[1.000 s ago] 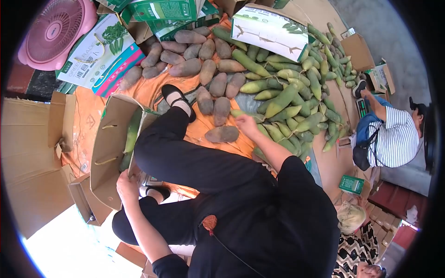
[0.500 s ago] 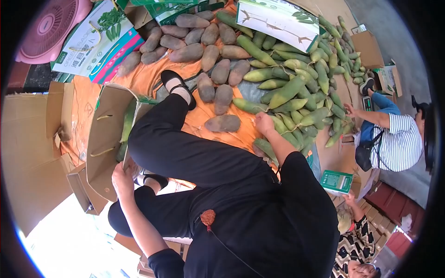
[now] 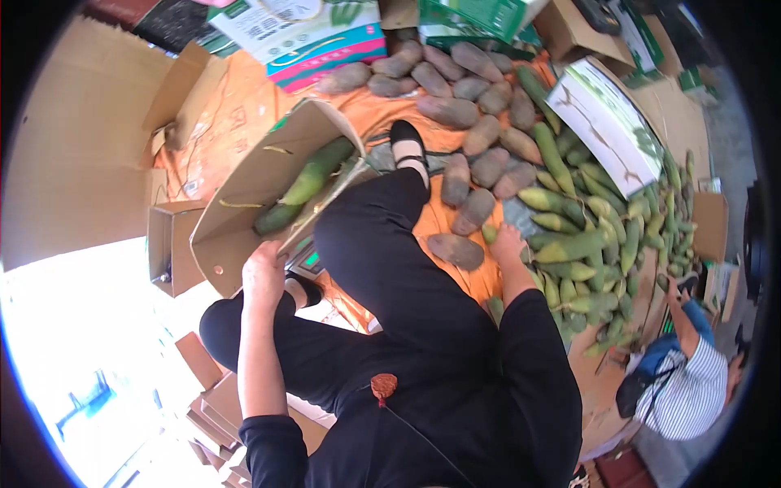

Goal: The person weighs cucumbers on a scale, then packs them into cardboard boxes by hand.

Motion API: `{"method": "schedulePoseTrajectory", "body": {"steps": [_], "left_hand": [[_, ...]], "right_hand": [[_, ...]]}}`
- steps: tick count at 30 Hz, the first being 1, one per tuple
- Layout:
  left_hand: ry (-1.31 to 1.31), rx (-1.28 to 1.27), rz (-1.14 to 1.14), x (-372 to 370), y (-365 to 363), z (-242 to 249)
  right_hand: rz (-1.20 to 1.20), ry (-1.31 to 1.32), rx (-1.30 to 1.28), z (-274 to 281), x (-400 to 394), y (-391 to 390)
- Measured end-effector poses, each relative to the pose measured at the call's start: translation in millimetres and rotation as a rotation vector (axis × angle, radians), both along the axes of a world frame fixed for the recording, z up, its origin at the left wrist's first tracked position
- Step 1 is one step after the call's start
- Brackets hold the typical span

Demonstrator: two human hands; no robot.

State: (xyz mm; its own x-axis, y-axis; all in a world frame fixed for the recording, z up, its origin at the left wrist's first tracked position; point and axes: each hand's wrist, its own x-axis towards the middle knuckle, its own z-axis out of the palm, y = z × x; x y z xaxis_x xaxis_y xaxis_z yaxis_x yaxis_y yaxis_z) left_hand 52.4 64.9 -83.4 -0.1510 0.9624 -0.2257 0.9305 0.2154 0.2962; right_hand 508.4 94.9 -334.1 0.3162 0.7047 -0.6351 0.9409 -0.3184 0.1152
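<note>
Two green shoots lie inside the open cardboard box, which tilts against the person's raised knee. The left hand grips the box's lower edge, fingers closed around the flap. The right hand rests on the near edge of the green pile, fingers curled over one shoot; whether it clasps that shoot cannot be told. Just left of this hand lies a brown root, with more roots beyond on the orange sheet. A bare strip of sheet lies between box and roots. Flat cardboard borders the box's far side. A striped-shirted person sits past the pile.
</note>
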Motion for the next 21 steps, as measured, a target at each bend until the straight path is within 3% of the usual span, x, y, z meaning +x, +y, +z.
{"method": "schedulePoseTrajectory", "body": {"steps": [9, 12, 14, 17, 21], "left_hand": [[0.018, 0.015, -0.006, -4.9, -0.6, -2.4], [0.017, -0.002, 0.017, -5.8, -1.2, -0.9], [-0.018, 0.029, -0.017, -7.8, -3.4, -0.4], [-0.044, 0.024, 0.002, -8.3, -3.0, 12.3], [-0.048, 0.045, 0.083, -13.9, -11.7, 27.1]], "right_hand": [[0.168, 0.024, 0.006, 36.5, -14.2, -14.5], [0.047, 0.197, 0.243, 36.1, 8.1, -15.0], [-0.151, 0.521, 0.499, 16.7, 31.4, -10.0], [-0.288, 0.828, 0.657, 35.5, 31.0, 12.9], [-0.384, 1.248, 0.817, 163.6, -30.3, 61.7]]}}
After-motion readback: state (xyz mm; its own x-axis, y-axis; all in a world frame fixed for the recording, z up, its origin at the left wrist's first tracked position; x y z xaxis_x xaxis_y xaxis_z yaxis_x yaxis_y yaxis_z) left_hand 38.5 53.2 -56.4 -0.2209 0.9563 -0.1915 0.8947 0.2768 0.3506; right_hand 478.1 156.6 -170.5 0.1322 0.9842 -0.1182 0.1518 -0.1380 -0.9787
